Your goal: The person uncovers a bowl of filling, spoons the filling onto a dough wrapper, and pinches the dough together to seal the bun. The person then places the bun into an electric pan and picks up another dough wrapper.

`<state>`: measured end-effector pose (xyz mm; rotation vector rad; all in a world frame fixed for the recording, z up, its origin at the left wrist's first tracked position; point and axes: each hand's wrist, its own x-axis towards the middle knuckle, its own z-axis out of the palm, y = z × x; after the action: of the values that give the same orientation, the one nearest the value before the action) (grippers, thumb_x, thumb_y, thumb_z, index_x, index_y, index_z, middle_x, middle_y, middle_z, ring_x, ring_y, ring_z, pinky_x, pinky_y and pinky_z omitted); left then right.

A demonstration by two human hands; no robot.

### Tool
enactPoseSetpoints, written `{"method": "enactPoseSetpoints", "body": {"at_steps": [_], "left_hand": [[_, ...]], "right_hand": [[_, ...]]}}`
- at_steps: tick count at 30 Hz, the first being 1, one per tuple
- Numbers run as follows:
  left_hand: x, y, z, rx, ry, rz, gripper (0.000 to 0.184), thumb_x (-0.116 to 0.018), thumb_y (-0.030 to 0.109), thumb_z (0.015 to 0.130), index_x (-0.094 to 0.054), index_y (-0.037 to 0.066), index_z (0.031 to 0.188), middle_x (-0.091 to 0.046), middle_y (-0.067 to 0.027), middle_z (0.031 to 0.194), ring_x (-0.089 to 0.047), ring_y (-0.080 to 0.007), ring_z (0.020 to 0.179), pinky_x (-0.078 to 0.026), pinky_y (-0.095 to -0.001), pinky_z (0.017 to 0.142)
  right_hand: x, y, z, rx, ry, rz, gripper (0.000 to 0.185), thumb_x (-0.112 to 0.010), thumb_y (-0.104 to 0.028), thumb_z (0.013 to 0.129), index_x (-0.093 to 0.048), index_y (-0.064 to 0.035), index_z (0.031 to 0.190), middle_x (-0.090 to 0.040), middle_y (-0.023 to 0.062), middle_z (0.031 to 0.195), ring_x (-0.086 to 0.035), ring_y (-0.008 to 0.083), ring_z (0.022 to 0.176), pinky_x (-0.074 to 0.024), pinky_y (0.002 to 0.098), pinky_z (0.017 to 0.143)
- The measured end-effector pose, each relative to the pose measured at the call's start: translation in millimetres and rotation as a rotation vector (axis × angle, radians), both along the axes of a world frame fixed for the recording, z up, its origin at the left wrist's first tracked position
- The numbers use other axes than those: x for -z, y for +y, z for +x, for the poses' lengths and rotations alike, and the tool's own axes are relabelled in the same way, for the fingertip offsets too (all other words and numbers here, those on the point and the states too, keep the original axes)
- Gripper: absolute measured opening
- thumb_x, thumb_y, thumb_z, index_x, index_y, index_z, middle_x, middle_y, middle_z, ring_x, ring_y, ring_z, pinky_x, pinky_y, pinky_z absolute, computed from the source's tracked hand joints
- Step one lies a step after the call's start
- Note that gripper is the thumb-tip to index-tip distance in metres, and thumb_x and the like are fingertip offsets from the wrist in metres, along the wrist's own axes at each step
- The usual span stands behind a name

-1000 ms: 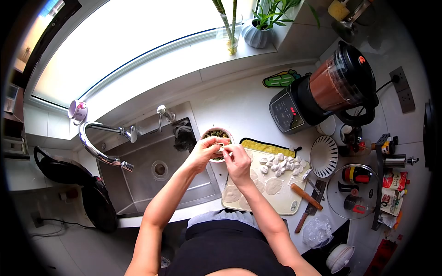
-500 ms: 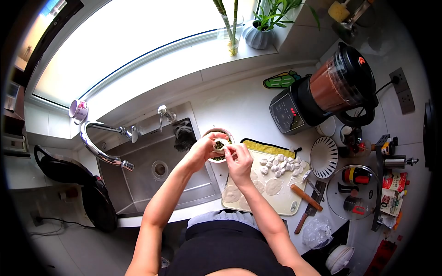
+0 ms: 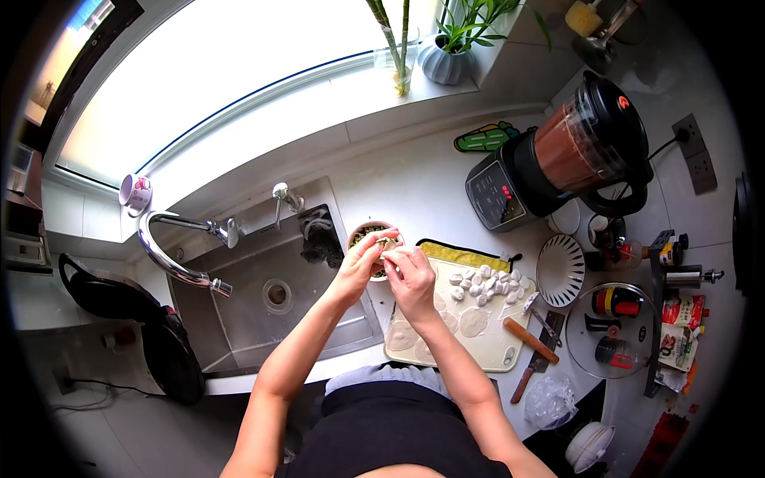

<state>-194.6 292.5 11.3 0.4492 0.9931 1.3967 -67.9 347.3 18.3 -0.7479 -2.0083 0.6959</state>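
Note:
Over a bowl of dark green filling (image 3: 362,233), my left hand (image 3: 359,261) holds a filled dough wrapper (image 3: 386,245) in its closed fingers. The fingers of my right hand (image 3: 411,279) pinch the same wrapper's edge from the right side. Flat round wrappers (image 3: 473,322) lie on a cream cutting board (image 3: 492,358) below and to the right of my hands. Several small white dough pieces (image 3: 485,280) are grouped on the board's upper part. My fingers hide much of the held wrapper and part of the bowl.
A sink (image 3: 319,338) with a curved faucet (image 3: 171,269) is on the left. A blender (image 3: 586,151), a striped plate (image 3: 560,272) and a glass lid (image 3: 580,350) stand to the right. Beside the board lie a rolling pin (image 3: 531,342), a knife (image 3: 535,365) and a plastic bag (image 3: 550,401).
The wrapper was open with filling showing half a second ago; now it is folded over between my fingers. My left hand has turned and closed in around it.

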Motion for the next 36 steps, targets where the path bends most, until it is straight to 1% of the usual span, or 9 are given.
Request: {"method": "enactPoseSetpoints", "body": {"at_steps": [4, 13, 16, 21, 23, 26, 30, 32, 36], "left_hand": [[3.6, 0.7, -1.4, -0.008, 0.122, 0.025, 0.03, -0.041, 0.012, 0.101, -0.053, 0.003, 0.127, -0.056, -0.0087, 0.125, -0.054, -0.0168, 0.117, -0.046, -0.0321, 0.099], [2.4, 3.5, -6.0, 0.023, 0.212, 0.068, 0.032, -0.039, 0.001, 0.096, -0.055, -0.001, 0.124, -0.054, -0.0111, 0.128, -0.057, -0.0172, 0.112, -0.047, -0.0326, 0.098], [0.1, 3.6, -8.4, 0.048, 0.219, 0.051, 0.034, -0.041, 0.004, 0.095, -0.053, 0.0, 0.127, -0.054, -0.0129, 0.127, -0.057, -0.0184, 0.112, -0.047, -0.0333, 0.098], [-15.1, 3.1, -11.7, 0.075, 0.0, 0.038, 0.057, -0.046, 0.037, 0.091, -0.045, 0.0, 0.135, -0.051, -0.0122, 0.132, -0.051, -0.0217, 0.122, -0.04, -0.0387, 0.104], [-10.8, 1.7, -10.9, 0.054, -0.052, 0.017, 0.047, -0.036, 0.024, 0.092, -0.05, 0.002, 0.132, -0.049, -0.0097, 0.136, -0.05, -0.0196, 0.123, -0.038, -0.0356, 0.105], [-6.0, 0.0, -13.6, 0.101, -0.01, 0.016, 0.049, -0.035, 0.025, 0.092, -0.05, 0.001, 0.132, -0.046, -0.0097, 0.14, -0.047, -0.0201, 0.126, -0.036, -0.037, 0.107], [-7.2, 0.5, -13.8, 0.123, 0.001, 0.006, 0.051, -0.034, 0.028, 0.092, -0.049, 0.001, 0.133, -0.044, -0.0105, 0.142, -0.043, -0.0202, 0.13, -0.034, -0.0376, 0.109], [-5.5, 1.0, -13.1, 0.125, -0.015, 0.011, 0.052, -0.034, 0.029, 0.092, -0.049, 0.001, 0.133, -0.044, -0.0107, 0.143, -0.043, -0.0203, 0.13, -0.034, -0.0375, 0.109], [1.6, 3.5, -13.1, 0.095, -0.008, 0.0, 0.049, -0.034, 0.027, 0.095, -0.049, 0.001, 0.134, -0.048, -0.0113, 0.139, -0.047, -0.0204, 0.126, -0.037, -0.0373, 0.107]], "right_hand": [[-4.5, -11.4, -1.1, 0.109, 0.062, -0.452, 0.015, -0.069, -0.001, 0.079, -0.064, -0.0041, 0.093, -0.062, 0.0092, 0.086, -0.062, 0.0211, 0.071, -0.0514, 0.0345, 0.064], [-3.5, -10.1, 0.6, 0.086, 0.021, -0.294, 0.014, -0.068, -0.002, 0.081, -0.064, -0.0021, 0.095, -0.06, 0.0103, 0.087, -0.062, 0.0215, 0.066, -0.0507, 0.0327, 0.06], [-0.9, -8.3, 1.1, 0.063, 0.02, -0.281, 0.013, -0.068, -0.001, 0.081, -0.063, -0.0019, 0.094, -0.06, 0.0108, 0.085, -0.062, 0.0223, 0.067, -0.0506, 0.0329, 0.06], [-3.7, -5.2, 0.4, 0.063, 0.041, -0.289, 0.012, -0.067, -0.001, 0.081, -0.063, -0.0019, 0.092, -0.059, 0.0111, 0.084, -0.062, 0.0233, 0.068, -0.0512, 0.0335, 0.06], [-4.9, -3.1, -0.1, 0.054, 0.039, -0.296, 0.011, -0.067, -0.002, 0.081, -0.063, -0.0021, 0.091, -0.06, 0.0112, 0.084, -0.063, 0.024, 0.07, -0.0519, 0.034, 0.061], [-3.7, 3.4, 3.8, -0.08, -0.07, 0.113, 0.015, -0.068, -0.004, 0.081, -0.063, -0.0034, 0.094, -0.062, 0.0107, 0.087, -0.065, 0.0267, 0.076, -0.0542, 0.0364, 0.066], [0.5, 0.5, 5.6, -0.033, -0.018, -0.002, 0.016, -0.068, -0.003, 0.081, -0.064, -0.0027, 0.097, -0.062, 0.0109, 0.086, -0.065, 0.0264, 0.076, -0.0537, 0.0357, 0.065], [-7.4, -3.7, 3.1, 0.065, 0.034, -0.444, 0.016, -0.068, -0.002, 0.081, -0.066, -0.0029, 0.097, -0.062, 0.0114, 0.086, -0.065, 0.0265, 0.075, -0.053, 0.035, 0.064], [1.7, -2.6, 1.9, 0.053, 0.045, -0.303, 0.015, -0.069, -0.001, 0.08, -0.067, -0.0035, 0.095, -0.063, 0.011, 0.084, -0.065, 0.026, 0.074, -0.0525, 0.0346, 0.063]]}}
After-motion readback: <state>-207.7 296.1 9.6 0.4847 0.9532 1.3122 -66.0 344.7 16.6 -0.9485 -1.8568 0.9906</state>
